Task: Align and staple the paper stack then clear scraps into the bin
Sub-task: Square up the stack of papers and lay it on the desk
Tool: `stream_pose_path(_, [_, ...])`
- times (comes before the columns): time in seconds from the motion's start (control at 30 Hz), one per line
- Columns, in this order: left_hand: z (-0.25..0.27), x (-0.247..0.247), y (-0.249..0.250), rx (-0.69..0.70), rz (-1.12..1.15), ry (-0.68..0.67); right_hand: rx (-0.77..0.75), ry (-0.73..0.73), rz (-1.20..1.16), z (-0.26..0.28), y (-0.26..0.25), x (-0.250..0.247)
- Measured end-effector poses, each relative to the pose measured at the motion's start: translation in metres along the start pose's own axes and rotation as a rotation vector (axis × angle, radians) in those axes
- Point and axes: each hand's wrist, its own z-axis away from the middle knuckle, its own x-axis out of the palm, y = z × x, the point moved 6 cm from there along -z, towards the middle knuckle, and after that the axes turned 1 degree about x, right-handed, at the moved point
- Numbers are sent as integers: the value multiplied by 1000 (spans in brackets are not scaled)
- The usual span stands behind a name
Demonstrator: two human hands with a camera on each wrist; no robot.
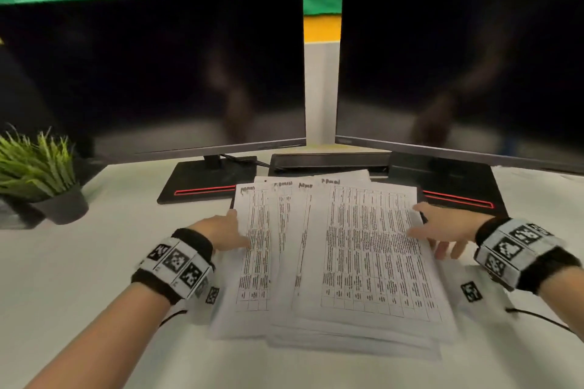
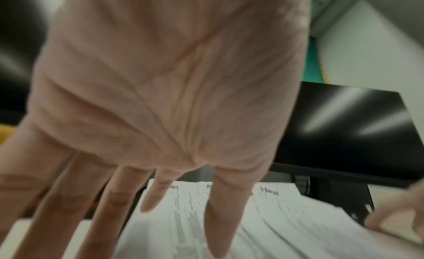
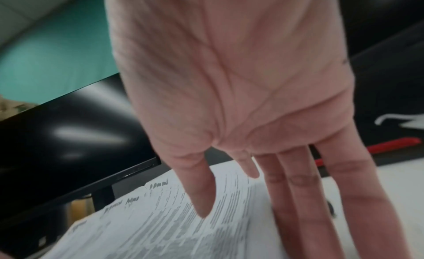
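A fanned, uneven stack of printed paper sheets (image 1: 341, 259) lies on the white desk in front of me. My left hand (image 1: 226, 229) rests at the stack's left edge, fingers straight, thumb touching the outer sheet. My right hand (image 1: 442, 230) lies at the right edge with straight spread fingers, thumb on the top sheet. The left wrist view shows that hand (image 2: 179, 205) with straight fingers over the papers (image 2: 263, 226). The right wrist view shows my right hand (image 3: 229, 194) with thumb above the sheets (image 3: 160, 223) and fingers beside them. No stapler, scraps or bin are in view.
Two dark monitors (image 1: 151, 73) (image 1: 461, 66) stand close behind the papers, their black bases (image 1: 202, 181) with red stripes just past the stack's far edge. A potted green plant (image 1: 41, 174) sits at the left. White desk surface (image 1: 79, 262) extends left and right.
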Motion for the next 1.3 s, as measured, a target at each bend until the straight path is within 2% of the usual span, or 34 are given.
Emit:
stream_pose_path(0.13, [-11,6,1,-20,331,-43,17,7,-278,-6,-5,11])
stream_pose_path(0.23, [-15,3,8,-6,556,26,65,5,-468,-11,-7,21])
stream_pose_path(0.33, [-18,1,16,-6,732,83,103,48,-501,-20,-10,30])
stream_pose_path(0.5, [-17,6,28,-9,1071,50,87,57,-587,-28,-15,33])
stream_pose_path(0.67, [-12,2,40,77,1071,178,81,131,-638,-25,-22,27])
stream_pose_path(0.83, [-3,1,55,144,1035,141,-5,107,-656,-44,-18,29])
stream_pose_path(0.9, [1,-4,56,155,1038,156,20,79,-722,-33,-22,30])
stream_pose_path(0.97, [4,-9,55,172,1030,174,43,61,-907,-22,-24,31])
stream_pose_path(1.03, [7,-14,53,199,1052,194,107,103,-1046,-11,-18,31])
stream_pose_path(1.1, [15,-24,54,240,1073,237,13,134,-1042,14,-29,29])
stream_pose_path(1.13, [21,-30,55,273,1076,263,-5,102,-1155,19,-31,29])
stream_pose_path(1.17, [27,-37,58,313,1081,286,-8,-24,-1318,25,-35,32])
stream_pose_path(1.3, [57,-65,71,535,1095,382,-96,-198,-1450,32,-42,26])
